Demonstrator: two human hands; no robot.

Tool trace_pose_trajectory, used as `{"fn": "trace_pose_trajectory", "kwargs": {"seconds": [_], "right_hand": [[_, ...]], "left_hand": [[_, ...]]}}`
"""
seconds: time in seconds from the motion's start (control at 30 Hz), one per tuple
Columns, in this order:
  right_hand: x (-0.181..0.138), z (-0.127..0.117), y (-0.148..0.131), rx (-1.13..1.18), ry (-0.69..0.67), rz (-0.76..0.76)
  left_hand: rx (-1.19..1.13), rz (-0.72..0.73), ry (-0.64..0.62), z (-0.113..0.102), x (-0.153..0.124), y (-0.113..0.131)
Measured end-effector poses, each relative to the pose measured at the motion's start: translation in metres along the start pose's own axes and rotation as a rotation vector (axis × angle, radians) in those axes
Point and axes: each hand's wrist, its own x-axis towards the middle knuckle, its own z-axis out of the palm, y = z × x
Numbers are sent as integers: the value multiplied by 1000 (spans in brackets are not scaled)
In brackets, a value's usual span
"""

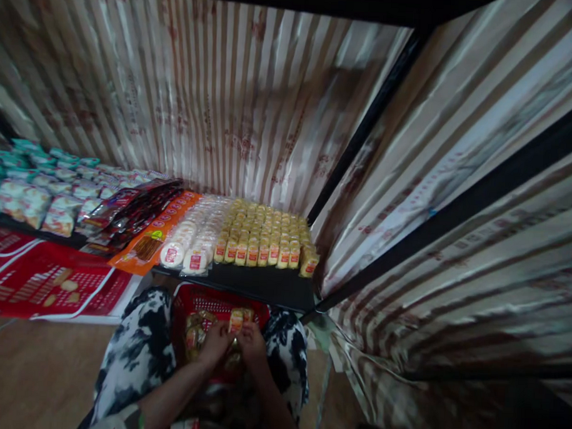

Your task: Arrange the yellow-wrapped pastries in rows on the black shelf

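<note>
Between my knees sits a red plastic basket (203,293) with several small wrapped yellow snack packs (195,336) inside. Over it, a yellow snack pack with an orange-red label (236,319) is held up between both hands. My left hand (217,342) pinches its lower left side, and my right hand (252,342) grips its right side with curled fingers. A second pack seems to lie just behind it, partly hidden. Ahead, rows of matching yellow packs (261,232) stand on a low black shelf (269,286), one of them leaning at the right end.
Left of the yellow rows lie clear packs of round white cakes (173,251), an orange bag (147,244), dark red packets (131,212) and white-and-teal bags (26,199). A red printed sheet (44,281) hangs at left. Black frame bars (436,226) and striped sheeting enclose the right.
</note>
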Motion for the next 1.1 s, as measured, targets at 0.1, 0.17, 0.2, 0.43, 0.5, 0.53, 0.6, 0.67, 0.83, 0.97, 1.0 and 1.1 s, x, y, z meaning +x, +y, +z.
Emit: {"fn": "trace_pose_trajectory", "kwargs": {"seconds": [0.1, 0.17, 0.2, 0.43, 0.5, 0.53, 0.6, 0.67, 0.83, 0.97, 1.0, 1.1], "right_hand": [[-7, -5, -13, -1, -2, -37], [-8, -9, -25, 4, -7, -76], [-7, -11, -32, 8, -10, -98], [18, -45, -89, -49, 117, -191], [28, -56, -100, -104, 173, -214], [32, -61, -104, -141, 203, -226], [41, -71, -110, -224, 271, -249], [49, -77, -112, -290, 335, -276], [70, -86, -105, -398, 452, -436], [86, -91, -96, -485, 485, -527], [90, -93, -94, -488, 485, -538], [101, -96, -89, -477, 481, -558]], "left_hand": [[7, 85, -44, -2, -3, 2], [-19, 156, -63, -3, -5, 8], [-37, 199, -68, -4, -5, 13], [-28, 380, -191, 19, 13, 73], [2, 387, -213, 34, 22, 88], [14, 389, -211, 43, 26, 95], [34, 384, -182, 60, 34, 107], [67, 359, -143, 77, 41, 118], [132, 338, -55, 110, 59, 139], [170, 350, -20, 125, 69, 151], [187, 360, -14, 128, 70, 153], [253, 395, -11, 135, 74, 161]]}}
